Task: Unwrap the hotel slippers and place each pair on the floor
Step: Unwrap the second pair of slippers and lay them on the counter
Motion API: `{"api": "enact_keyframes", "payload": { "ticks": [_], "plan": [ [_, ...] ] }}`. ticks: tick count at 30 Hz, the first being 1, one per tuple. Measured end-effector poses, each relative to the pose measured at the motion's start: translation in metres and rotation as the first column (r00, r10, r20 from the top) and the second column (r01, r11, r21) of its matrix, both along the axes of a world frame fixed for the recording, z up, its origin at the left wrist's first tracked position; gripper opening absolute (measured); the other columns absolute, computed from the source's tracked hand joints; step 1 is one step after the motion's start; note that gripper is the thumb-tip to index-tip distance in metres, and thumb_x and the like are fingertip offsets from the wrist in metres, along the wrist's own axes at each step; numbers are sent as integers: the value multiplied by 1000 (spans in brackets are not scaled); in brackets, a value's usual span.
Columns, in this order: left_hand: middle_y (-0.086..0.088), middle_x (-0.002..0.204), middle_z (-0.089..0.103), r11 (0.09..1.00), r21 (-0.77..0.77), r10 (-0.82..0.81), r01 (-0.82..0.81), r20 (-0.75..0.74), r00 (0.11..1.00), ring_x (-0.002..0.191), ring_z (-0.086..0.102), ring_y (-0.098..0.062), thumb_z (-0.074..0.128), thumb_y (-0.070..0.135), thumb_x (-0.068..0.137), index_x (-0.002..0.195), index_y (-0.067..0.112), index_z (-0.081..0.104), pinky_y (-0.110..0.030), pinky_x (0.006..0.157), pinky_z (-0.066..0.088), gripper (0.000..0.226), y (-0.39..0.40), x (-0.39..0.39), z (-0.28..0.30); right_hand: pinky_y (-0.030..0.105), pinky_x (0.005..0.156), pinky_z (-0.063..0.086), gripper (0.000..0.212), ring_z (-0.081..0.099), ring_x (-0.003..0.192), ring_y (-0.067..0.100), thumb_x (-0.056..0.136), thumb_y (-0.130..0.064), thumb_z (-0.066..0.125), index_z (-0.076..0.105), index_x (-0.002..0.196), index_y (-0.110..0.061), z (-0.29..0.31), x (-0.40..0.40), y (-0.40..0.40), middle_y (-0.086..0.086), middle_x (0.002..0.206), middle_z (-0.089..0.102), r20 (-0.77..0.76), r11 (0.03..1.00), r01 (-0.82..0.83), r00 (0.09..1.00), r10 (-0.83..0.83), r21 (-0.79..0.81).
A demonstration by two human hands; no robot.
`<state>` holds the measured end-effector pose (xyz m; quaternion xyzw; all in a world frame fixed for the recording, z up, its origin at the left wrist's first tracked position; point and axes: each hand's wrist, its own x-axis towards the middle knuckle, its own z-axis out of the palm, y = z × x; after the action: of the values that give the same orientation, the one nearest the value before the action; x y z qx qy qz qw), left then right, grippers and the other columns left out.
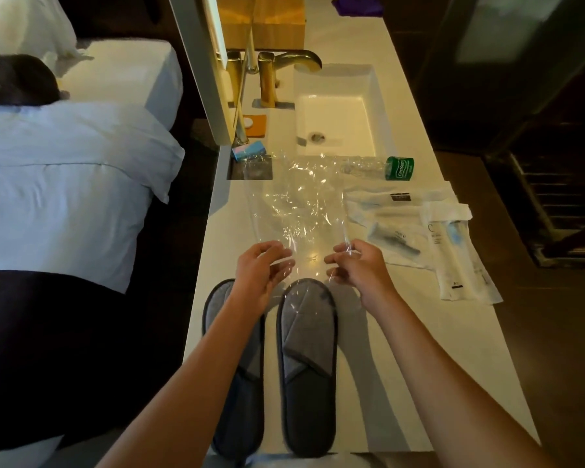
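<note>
Two grey slippers lie side by side on the white counter [402, 349], toes pointing away from me. My left forearm covers part of the left slipper [217, 309]. The right slipper [306, 363] is in full view, with the near edge of a clear plastic wrapper [294, 204] lying over its toe. The wrapper spreads flat toward the sink. My left hand [259, 268] pinches the wrapper's near left edge. My right hand [355, 265] pinches its near right edge.
A white sink [379, 106] with a brass faucet [298, 60] is set in the counter beyond the wrapper. Packaged toiletries [453, 251] and a green-labelled bottle [399, 168] lie on the right. A bed [58, 184] stands at the left, dark floor [537, 332] at the right.
</note>
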<state>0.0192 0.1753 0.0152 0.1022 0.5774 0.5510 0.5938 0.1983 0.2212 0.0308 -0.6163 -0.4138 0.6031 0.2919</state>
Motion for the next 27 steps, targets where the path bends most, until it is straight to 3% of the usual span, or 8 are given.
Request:
{"api": "enact_keyframes", "payload": {
  "ticks": [4, 8, 12, 15, 18, 21, 25, 27],
  "plan": [
    [-16, 103, 73, 998, -53, 39, -42, -59, 998, 93, 71, -29, 62, 18, 95, 108, 9, 65, -40, 87, 58, 16, -10, -13, -12, 29, 59, 54, 16, 68, 67, 20, 93, 1, 55, 62, 107, -3, -14, -3, 54, 18, 101, 74, 44, 1000, 18, 999, -19, 7],
    [-15, 104, 72, 994, -89, 60, -69, -102, 993, 93, 71, -28, 59, 17, 96, 109, 11, 64, -42, 89, 58, 15, -25, -19, -19, 31, 53, 60, 13, 70, 69, 27, 92, 2, 57, 63, 95, -9, -24, -5, 95, 19, 97, 74, 102, 999, 50, 994, -50, 2],
    [-17, 103, 71, 988, -109, 100, -111, -96, 990, 90, 72, -28, 60, 13, 95, 113, 6, 62, -38, 84, 59, 20, -42, -23, -22, 46, 70, 61, 13, 70, 73, 32, 88, 1, 57, 61, 86, -12, -43, -6, 114, 22, 93, 74, 215, 1000, 14, 976, -14, 4],
    [-19, 99, 71, 985, -110, 125, -135, -89, 988, 86, 71, -28, 60, 12, 95, 112, 4, 62, -38, 82, 58, 19, -54, -28, -24, 34, 59, 53, 15, 68, 69, 29, 84, -4, 59, 62, 98, -10, -52, -6, 117, 22, 89, 73, 323, 999, 15, 946, -28, 44],
    [-17, 94, 73, 985, -82, 142, -151, -106, 984, 80, 72, -24, 60, 12, 95, 108, 5, 64, -35, 79, 61, 16, -67, -35, -24, 34, 58, 52, 31, 64, 66, 26, 87, -12, 61, 58, 117, -11, -59, 1, 116, 17, 85, 69, 323, 996, 70, 943, -83, 51],
    [-15, 90, 72, 980, -66, 176, -187, -139, 974, 77, 70, -22, 59, 11, 95, 107, 6, 64, -33, 75, 61, 14, -80, -43, -22, 38, 68, 54, 40, 64, 75, 25, 85, -12, 59, 55, 125, -11, -58, 11, 108, 19, 103, 69, 315, 986, 153, 935, -164, 61],
    [-16, 90, 70, 972, -81, 190, -220, -278, 942, 74, 67, -21, 59, 11, 95, 103, 9, 65, -30, 69, 60, 11, -103, -55, -19, 34, 92, 48, 40, 59, 111, 26, 86, -5, 51, 58, 125, -9, -35, 19, 81, 12, 127, 59, 466, 973, 104, 864, -190, 205],
    [-16, 90, 70, 969, -93, 186, -230, -345, 920, 73, 67, -22, 59, 10, 95, 104, 10, 64, -33, 70, 59, 10, -116, -61, -20, 28, 85, 46, 41, 57, 110, 23, 86, -1, 48, 58, 125, -10, -20, 12, 56, 12, 131, 57, 455, 962, 90, 867, -203, 256]
  ]
}}
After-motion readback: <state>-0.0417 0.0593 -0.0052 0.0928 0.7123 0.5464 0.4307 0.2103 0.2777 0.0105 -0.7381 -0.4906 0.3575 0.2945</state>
